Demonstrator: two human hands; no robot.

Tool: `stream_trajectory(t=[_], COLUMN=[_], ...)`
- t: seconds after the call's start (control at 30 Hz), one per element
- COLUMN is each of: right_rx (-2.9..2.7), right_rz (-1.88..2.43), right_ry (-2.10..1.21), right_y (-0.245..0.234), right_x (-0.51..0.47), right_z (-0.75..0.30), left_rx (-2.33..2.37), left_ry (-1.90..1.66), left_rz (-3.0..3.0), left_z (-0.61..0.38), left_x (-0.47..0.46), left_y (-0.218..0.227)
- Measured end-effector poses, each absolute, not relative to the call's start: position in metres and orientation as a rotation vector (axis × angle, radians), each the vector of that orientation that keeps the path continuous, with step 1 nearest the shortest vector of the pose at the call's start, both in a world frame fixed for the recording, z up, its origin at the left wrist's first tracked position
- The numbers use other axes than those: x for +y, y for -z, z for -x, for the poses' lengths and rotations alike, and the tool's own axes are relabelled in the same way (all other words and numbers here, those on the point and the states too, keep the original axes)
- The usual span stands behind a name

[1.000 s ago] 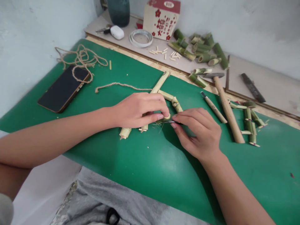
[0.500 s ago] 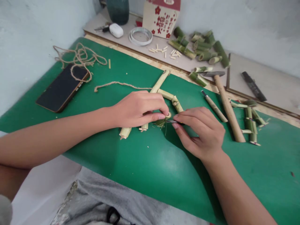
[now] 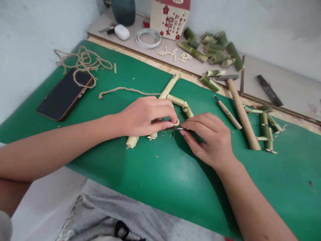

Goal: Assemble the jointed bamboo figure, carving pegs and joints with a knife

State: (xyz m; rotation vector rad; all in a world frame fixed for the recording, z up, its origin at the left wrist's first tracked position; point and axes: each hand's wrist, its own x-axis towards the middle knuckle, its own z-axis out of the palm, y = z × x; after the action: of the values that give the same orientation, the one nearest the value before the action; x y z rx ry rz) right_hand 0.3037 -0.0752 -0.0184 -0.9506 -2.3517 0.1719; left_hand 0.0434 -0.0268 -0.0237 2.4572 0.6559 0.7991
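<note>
My left hand (image 3: 151,115) is closed on a short bamboo piece (image 3: 177,122); only its pale cut end shows past thumb and forefinger. Pinched in my right hand (image 3: 208,135) is a slim knife (image 3: 178,128), its metal tip against or just below that end; the fingers cover most of its handle. Thin green shavings (image 3: 170,132) lie under the tip. Below and behind my left hand lies a jointed bamboo figure, with one long stick (image 3: 169,86), a cross piece (image 3: 175,99) and a knotted piece (image 3: 187,109) showing.
Twine (image 3: 82,63) lies over a phone (image 3: 65,95) at the left. To the right are a wood-handled carving tool (image 3: 227,112), a hammer (image 3: 243,113) and another bamboo figure (image 3: 265,129). Bamboo offcuts (image 3: 215,48), small pegs (image 3: 185,56) and a tape roll (image 3: 147,38) lie at the back.
My right hand and the knife have shifted slightly left, nearer the bamboo end. The whole view has moved a little; my left hand keeps its hold.
</note>
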Motion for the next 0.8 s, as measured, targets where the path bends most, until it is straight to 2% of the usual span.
stream_trajectory(t=[0.8], right_rx=[-2.363], right_rz=[0.997], right_ry=[-0.252], right_y=[0.0164], right_x=[-0.0745], right_z=[-0.3038], left_rx=[0.608], left_ry=[-0.779], left_rz=[-2.464], left_z=[-0.0421], left_x=[-0.0264], left_y=[0.0220])
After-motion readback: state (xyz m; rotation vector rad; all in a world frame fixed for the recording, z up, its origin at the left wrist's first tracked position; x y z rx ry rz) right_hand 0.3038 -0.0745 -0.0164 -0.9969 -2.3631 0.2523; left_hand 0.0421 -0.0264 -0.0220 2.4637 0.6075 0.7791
